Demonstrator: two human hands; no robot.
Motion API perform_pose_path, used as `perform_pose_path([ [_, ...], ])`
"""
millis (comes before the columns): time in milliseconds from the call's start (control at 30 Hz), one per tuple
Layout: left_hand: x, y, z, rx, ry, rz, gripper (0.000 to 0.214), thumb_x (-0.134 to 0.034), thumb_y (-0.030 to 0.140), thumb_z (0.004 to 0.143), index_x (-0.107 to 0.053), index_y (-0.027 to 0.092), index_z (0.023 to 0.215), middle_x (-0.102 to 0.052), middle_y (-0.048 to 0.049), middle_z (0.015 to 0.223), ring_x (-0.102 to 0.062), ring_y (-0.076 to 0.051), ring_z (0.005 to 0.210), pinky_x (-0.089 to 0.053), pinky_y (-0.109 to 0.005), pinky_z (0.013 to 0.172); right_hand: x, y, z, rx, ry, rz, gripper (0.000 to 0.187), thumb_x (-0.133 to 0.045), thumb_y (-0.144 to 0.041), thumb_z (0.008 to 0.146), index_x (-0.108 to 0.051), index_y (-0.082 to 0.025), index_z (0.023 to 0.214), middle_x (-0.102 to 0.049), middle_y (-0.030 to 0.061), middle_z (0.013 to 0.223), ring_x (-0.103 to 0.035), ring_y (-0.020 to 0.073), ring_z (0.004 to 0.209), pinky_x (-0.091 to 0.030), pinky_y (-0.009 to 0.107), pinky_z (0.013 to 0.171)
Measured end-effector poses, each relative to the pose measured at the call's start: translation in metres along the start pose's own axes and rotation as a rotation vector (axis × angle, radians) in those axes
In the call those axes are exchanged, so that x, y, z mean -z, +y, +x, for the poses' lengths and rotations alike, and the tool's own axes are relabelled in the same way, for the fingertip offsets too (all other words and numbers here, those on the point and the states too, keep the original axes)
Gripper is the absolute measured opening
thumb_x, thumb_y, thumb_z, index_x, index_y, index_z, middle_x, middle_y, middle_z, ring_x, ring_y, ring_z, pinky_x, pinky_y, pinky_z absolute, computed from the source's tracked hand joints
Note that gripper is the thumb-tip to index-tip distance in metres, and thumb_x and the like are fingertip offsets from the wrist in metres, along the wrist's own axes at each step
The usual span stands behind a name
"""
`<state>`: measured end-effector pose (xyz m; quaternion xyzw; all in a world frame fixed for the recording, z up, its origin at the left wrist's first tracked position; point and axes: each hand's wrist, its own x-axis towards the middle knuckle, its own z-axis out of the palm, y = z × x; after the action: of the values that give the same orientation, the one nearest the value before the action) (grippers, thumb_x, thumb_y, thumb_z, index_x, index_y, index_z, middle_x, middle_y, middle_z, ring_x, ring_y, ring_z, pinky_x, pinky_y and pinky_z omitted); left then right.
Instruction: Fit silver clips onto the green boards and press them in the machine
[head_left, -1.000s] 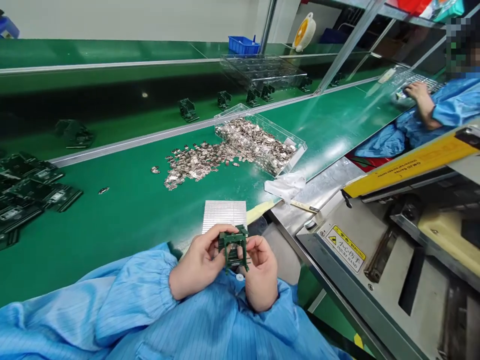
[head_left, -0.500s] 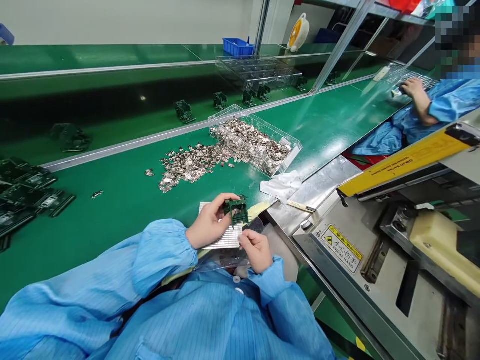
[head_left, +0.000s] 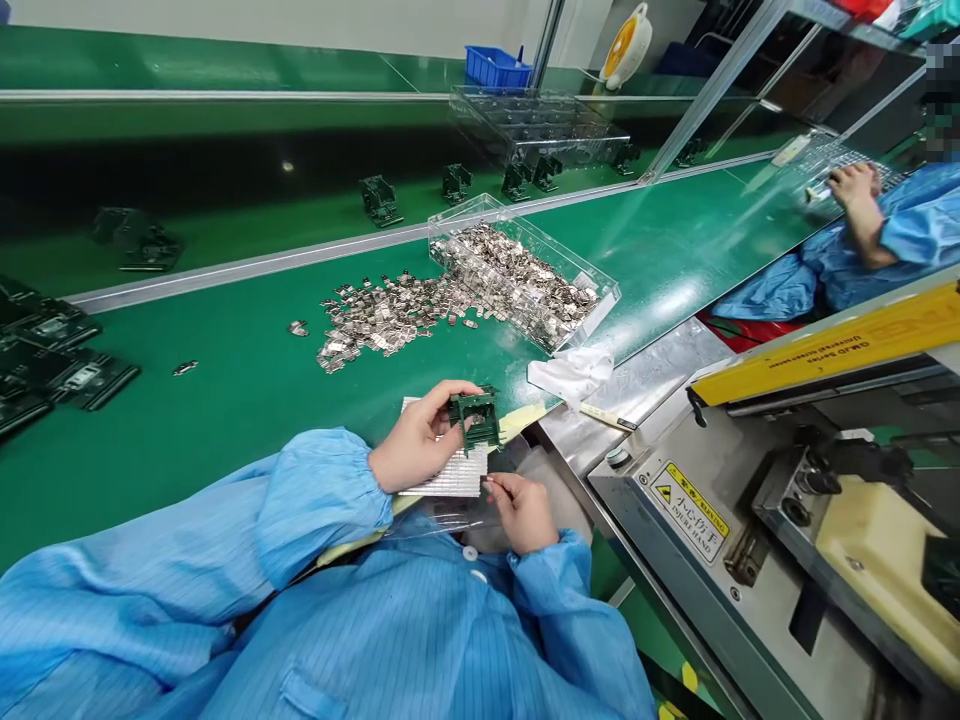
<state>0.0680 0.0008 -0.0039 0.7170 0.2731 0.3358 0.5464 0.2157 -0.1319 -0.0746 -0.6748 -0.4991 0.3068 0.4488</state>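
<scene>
My left hand (head_left: 417,436) is closed round a small dark green plastic frame part (head_left: 475,417), held just above a white sheet of tiny labels (head_left: 448,478) on the green bench. Below it, my right hand (head_left: 520,506) pinches its fingertips together at the sheet's lower right corner, beside a clear film (head_left: 450,515); what it pinches is too small to make out. Both arms are in blue sleeves.
A clear tray (head_left: 600,290) of small silvery metal clips spills a loose pile (head_left: 375,318) onto the bench. Dark green boards (head_left: 67,365) lie at the left. Green parts ride the conveyor (head_left: 379,200). A grey press with a warning label (head_left: 690,510) stands right. Another person's hand (head_left: 855,185) works at far right.
My hands have parted: the left hand carried the green part up over the label sheet, while the right hand let go of it and dropped to the sheet's corner.
</scene>
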Motion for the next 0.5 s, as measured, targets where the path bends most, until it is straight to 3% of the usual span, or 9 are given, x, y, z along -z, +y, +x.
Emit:
perform_pose_path([
  [200,0.002,0.006,-0.007,-0.012,0.033,-0.132,0.028,-0.059,0.025,0.086,-0.053,0.016,0.112,-0.063,-0.0054,0.101,-0.061,-0.013,0.087,-0.051,-0.023,0.078,0.011,-0.013,-0.002,-0.025,0.057,-0.134,0.009,-0.070,-0.032,0.074,-0.076,-0.027,0.069,-0.073,0.0041,0.067,-0.067,0.0251,0.062,-0.052,0.035,0.059],
  [300,0.000,0.007,-0.013,0.021,0.020,-0.191,0.028,-0.059,0.023,0.085,-0.053,0.016,0.112,-0.063,-0.0053,0.102,-0.061,-0.012,0.087,-0.051,-0.021,0.076,0.024,-0.027,-0.007,-0.024,0.080,-0.170,0.015,-0.066,-0.035,0.080,-0.077,-0.024,0.082,-0.075,0.0061,0.079,-0.069,0.0251,0.067,-0.055,0.036,0.062],
  [400,-0.004,0.006,-0.020,0.071,-0.011,-0.254,0.029,-0.057,0.022,0.087,-0.051,0.018,0.116,-0.063,-0.0047,0.101,-0.062,-0.012,0.085,-0.051,-0.021,0.075,0.039,-0.049,-0.014,-0.047,0.106,-0.073,0.023,-0.059,-0.035,0.088,-0.072,-0.021,0.101,-0.074,0.0073,0.089,-0.070,0.0225,0.073,-0.057,0.036,0.067],
  [500,-0.008,0.005,-0.025,0.101,-0.046,-0.287,0.031,-0.054,0.024,0.090,-0.049,0.019,0.120,-0.062,-0.0058,0.104,-0.063,-0.014,0.088,-0.052,-0.022,0.077,0.044,-0.075,-0.017,-0.073,0.144,0.091,0.022,-0.064,-0.034,0.086,-0.069,-0.020,0.103,-0.074,0.0065,0.084,-0.069,0.0213,0.072,-0.058,0.033,0.066],
])
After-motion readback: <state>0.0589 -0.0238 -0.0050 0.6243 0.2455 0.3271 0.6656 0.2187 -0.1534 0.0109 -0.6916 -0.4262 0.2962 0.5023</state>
